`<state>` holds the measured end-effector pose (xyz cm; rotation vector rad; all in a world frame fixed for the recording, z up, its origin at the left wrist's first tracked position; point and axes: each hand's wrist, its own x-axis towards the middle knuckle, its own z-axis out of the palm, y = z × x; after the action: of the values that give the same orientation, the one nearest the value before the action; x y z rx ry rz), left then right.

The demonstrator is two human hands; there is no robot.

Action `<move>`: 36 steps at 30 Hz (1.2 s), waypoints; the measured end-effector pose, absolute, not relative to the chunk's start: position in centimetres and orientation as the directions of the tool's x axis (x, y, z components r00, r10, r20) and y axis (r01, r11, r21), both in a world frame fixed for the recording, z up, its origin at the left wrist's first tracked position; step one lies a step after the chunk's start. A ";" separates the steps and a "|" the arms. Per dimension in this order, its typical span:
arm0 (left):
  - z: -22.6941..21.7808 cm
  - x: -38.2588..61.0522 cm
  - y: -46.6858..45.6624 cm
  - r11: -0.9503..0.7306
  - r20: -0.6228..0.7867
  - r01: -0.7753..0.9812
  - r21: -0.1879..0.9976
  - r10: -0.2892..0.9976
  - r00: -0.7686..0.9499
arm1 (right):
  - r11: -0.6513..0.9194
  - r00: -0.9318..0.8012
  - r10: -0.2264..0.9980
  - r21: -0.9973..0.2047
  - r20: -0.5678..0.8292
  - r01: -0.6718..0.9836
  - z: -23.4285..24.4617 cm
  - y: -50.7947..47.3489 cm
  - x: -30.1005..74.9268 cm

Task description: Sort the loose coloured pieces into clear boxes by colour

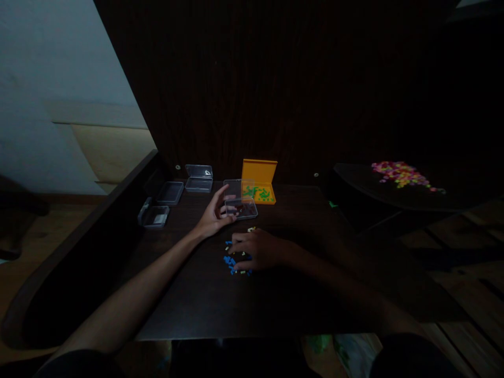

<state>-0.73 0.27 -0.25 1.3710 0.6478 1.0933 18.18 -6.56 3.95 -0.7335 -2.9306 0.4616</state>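
My left hand (213, 214) is at the left end of a clear plastic box (252, 214) with its lid raised. Its thumb lies along the front and some fingers show through the clear wall; the index finger points up. A few dark reddish pieces lie in this box. My right hand (258, 249) hovers low over a loose pile of small blue pieces (229, 262) and pale yellow pieces (243, 272). Its thumb and fingers are apart and curved down toward the pile. Behind the clear box, an orange box (259, 170) stands with its lid up, holding small green pieces (264, 195).
More clear boxes stand at the back left: one with a raised lid (199, 184), a flat one (170, 193), and one nearer (155, 216). A heap of pink and yellow pieces (401, 174) lies on a dark surface at right. A dark raised edge (90, 236) borders the left.
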 end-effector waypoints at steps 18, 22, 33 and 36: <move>-0.4 -0.8 0.4 -0.148 0.230 -0.223 0.964 0.885 0.405 | 0.875 -0.916 0.400 -0.288 -0.025 0.390 3.9 -6.9 18.8; -0.3 -0.7 0.4 -0.133 0.214 -0.220 0.966 0.893 0.397 | 0.872 -0.916 0.400 -0.292 -0.037 0.393 3.8 -6.9 18.5; -0.3 -0.8 0.4 -0.147 0.227 -0.219 0.965 0.885 0.406 | 0.876 -0.902 0.429 -0.224 -0.040 0.427 4.4 -7.6 18.3; -0.3 -0.7 0.4 -0.137 0.223 -0.229 0.964 0.886 0.407 | 0.826 -0.863 0.504 -0.281 -0.017 0.488 5.4 -6.8 18.9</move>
<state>-0.74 0.40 -0.33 1.3729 0.6460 1.0881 18.86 -6.83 5.44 -0.8017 -2.9466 0.4293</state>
